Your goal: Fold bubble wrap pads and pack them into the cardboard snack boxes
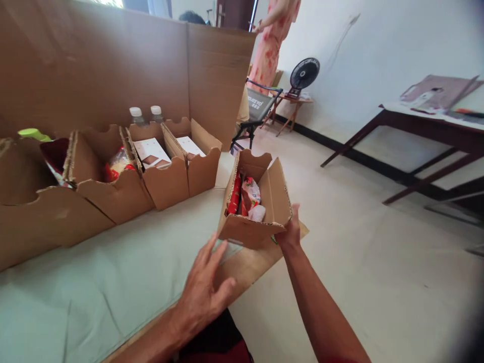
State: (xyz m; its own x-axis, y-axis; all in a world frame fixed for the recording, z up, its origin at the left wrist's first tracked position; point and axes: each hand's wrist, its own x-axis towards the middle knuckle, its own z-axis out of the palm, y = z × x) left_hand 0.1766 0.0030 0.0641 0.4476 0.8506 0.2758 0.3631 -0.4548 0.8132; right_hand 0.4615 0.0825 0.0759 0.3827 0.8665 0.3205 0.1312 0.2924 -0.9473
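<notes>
A small open-topped cardboard box [245, 232] stands at the table's right corner, with red packets [249, 194] and a small whitish piece [257, 213] inside. My right hand [290, 231] grips the box at its right front corner, the thumb up along the side and the other fingers mostly hidden. Close to the box's left front corner, my left hand [204, 285] is spread with its thumb apart, holding nothing. Whether its fingertips touch the cardboard I cannot tell.
Several cardboard bins [166, 181] line the table [151, 257], holding packets and white boxes [151, 153]. Two white-capped bottles [156, 113] stand behind them, before a tall cardboard panel [132, 65]. Beyond are a chair [257, 106], a fan [304, 73], a person [272, 45] and a dark table [427, 121].
</notes>
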